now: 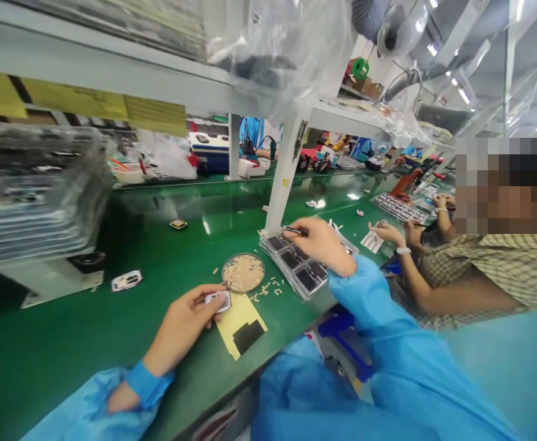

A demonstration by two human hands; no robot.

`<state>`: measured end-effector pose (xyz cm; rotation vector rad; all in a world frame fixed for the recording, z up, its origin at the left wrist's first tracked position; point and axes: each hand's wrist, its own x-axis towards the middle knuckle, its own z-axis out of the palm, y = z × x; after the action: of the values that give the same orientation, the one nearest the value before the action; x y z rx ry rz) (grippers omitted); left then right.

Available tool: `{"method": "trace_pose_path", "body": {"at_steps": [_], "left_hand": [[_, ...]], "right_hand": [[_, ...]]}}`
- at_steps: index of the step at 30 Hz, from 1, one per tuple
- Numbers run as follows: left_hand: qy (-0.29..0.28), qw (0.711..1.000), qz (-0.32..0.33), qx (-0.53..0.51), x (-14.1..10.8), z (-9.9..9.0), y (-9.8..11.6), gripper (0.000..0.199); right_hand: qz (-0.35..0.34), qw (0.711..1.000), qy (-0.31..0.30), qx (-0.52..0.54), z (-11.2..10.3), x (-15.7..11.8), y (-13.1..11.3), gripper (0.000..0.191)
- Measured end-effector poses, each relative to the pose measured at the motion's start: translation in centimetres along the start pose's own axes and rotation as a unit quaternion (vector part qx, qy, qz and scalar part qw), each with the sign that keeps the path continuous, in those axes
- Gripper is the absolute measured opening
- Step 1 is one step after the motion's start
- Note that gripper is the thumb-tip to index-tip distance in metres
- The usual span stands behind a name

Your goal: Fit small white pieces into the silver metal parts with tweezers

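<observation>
My left hand (181, 327) pinches a small white-rimmed device casing (222, 300) above the top of a yellow sheet (230, 318). In my right hand (321, 242) are dark tweezers (296, 231), pointing left; their tips are too small to make out. That hand is over a clear tray (306, 293) holding several dark rectangular screens. Between my hands stands a round dish (243, 273) full of tiny beige pieces. More loose pieces (265, 290) lie scattered beside it. A black patch (249, 337) covers part of the yellow sheet.
Another white casing (127, 280) lies on the green bench (153, 245) at left, with a dark-topped one (178, 225) farther back. Stacked clear trays (34, 202) fill the left side. A grey post (284, 177) rises behind the screen tray. A co-worker (471, 275) sits at right.
</observation>
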<state>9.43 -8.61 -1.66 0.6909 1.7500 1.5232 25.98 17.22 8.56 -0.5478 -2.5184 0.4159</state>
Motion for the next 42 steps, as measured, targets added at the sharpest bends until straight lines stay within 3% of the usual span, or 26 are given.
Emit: {"method": "trace_pose_path", "body": {"at_steps": [2,4,6,10,14,17,21,23,25,27,30,33,38,42], "left_hand": [[0.0,1.0,-0.017,0.01,-0.1,0.2,-0.3,0.059],[0.004,0.999,-0.04,0.011,0.1,0.2,-0.6,0.06],[0.017,0.998,-0.057,0.011,0.5,0.4,-0.6,0.059],[0.036,0.998,-0.06,0.001,1.6,2.1,-0.1,0.053],[-0.004,0.997,-0.067,-0.039,2.4,4.4,0.1,0.049],[-0.038,0.993,-0.062,-0.093,2.1,4.9,0.0,0.047],[-0.057,0.983,-0.052,-0.166,1.0,4.6,0.0,0.041],[-0.057,0.983,-0.041,-0.17,0.5,4.4,0.1,0.037],[-0.059,0.985,-0.033,-0.156,0.2,4.4,0.2,0.035],[-0.063,0.988,-0.028,-0.136,-0.1,4.5,0.4,0.034],[-0.061,0.991,-0.028,-0.12,-0.4,4.7,0.6,0.035],[-0.055,0.992,-0.021,-0.114,-0.4,4.8,0.4,0.039],[-0.06,0.99,0.001,-0.124,-0.2,4.9,-0.2,0.05],[-0.061,0.992,0.019,-0.107,-0.4,5.1,-0.4,0.054]], "right_hand": [[0.122,0.991,0.03,-0.039,0.8,-2.9,5.8,0.026],[0.167,0.984,0.033,-0.061,0.6,-5.5,10.0,0.03],[0.18,0.981,0.015,-0.071,0.0,-7.4,12.6,0.03],[0.167,0.981,-0.06,-0.074,-0.7,-8.4,14.7,0.022],[0.151,0.976,-0.14,-0.072,-0.3,-7.1,15.3,0.022],[0.149,0.971,-0.165,-0.087,-0.4,-6.3,15.4,0.019],[0.155,0.969,-0.156,-0.116,-1.1,-6.2,14.6,0.017],[0.161,0.973,-0.117,-0.12,-1.4,-6.4,13.3,0.015],[0.166,0.983,-0.044,-0.059,-1.2,-6.8,11.0,0.018],[0.158,0.983,-0.02,0.088,-0.2,-7.4,7.6,0.021],[0.135,0.947,-0.075,0.281,2.5,-8.4,2.4,0.027],[0.124,0.914,-0.123,0.366,5.6,-8.8,-1.0,0.025],[0.132,0.861,-0.172,0.46,8.6,-8.4,-2.2,0.02],[0.181,0.864,-0.184,0.432,9.2,-8.1,-2.4,0.025]]}}
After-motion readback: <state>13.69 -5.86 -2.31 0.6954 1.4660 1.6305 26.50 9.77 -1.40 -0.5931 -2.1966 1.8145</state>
